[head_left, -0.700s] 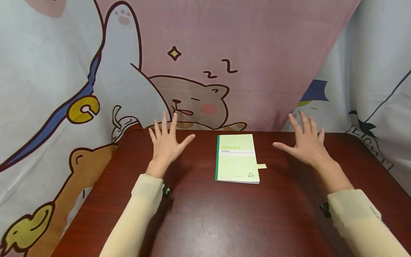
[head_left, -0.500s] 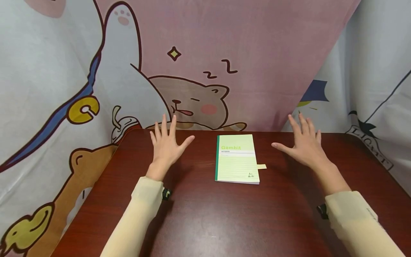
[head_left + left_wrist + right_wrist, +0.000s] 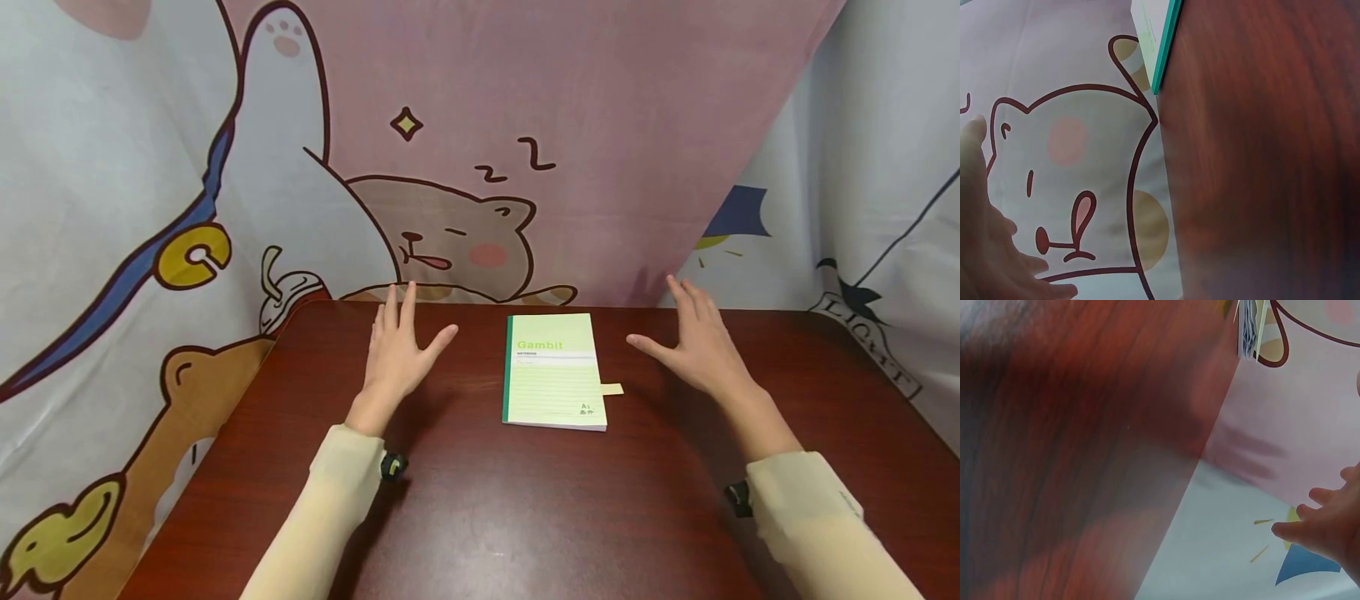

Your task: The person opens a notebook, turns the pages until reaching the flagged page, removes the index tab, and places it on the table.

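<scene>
A pale green notebook (image 3: 555,383) with a dark green spine lies closed on the table, its cover printed "Gambit". From its right edge sticks out a small cream tab (image 3: 612,389). My left hand (image 3: 397,354) hovers left of the notebook, fingers straight and thumb spread toward it, holding nothing. On the other side, my right hand (image 3: 705,346) hovers with fingers extended and thumb pointing at the notebook, also holding nothing. The left wrist view catches the notebook's green spine (image 3: 1167,47) at the top; the right wrist view catches its page edges (image 3: 1247,331).
The dark red-brown wooden table (image 3: 480,517) extends under both forearms. Behind it hangs a pink and white cloth (image 3: 615,150) with cartoon animals, which also runs along the left and right sides. A dark band with a small device (image 3: 393,467) sits at the left wrist.
Both hands have come slightly inward toward the notebook and lower, turning so the palms face each other more. The notebook has stayed in place.
</scene>
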